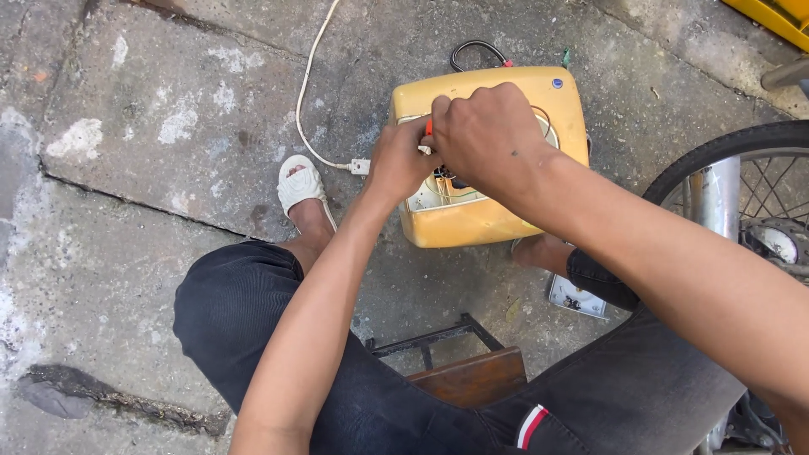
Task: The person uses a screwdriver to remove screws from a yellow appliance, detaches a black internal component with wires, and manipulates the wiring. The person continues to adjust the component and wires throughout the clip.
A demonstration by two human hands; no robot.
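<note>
A yellow housing [493, 215] lies on the concrete ground [168, 168] between the person's feet, its open middle showing a pale inner part with thin wires. Both hands meet over that opening. The left hand [400, 160] is closed, its fingers pinched around a small orange-handled tool [428, 128] at the housing's upper left. The right hand [489, 135] is curled in a loose fist just beside it, touching the left hand and covering the opening; what its fingers grip I cannot tell.

A black loop [476, 50] sticks out past the housing's far edge. A white cord [308, 93] runs over the concrete to a small plug [360, 167] near the left wrist. The left foot wears a white sandal [299, 185]. A round dial [575, 297] lies beside the right knee. A wooden stool [472, 375] shows between the legs, and a bicycle wheel [742, 185] stands at the right.
</note>
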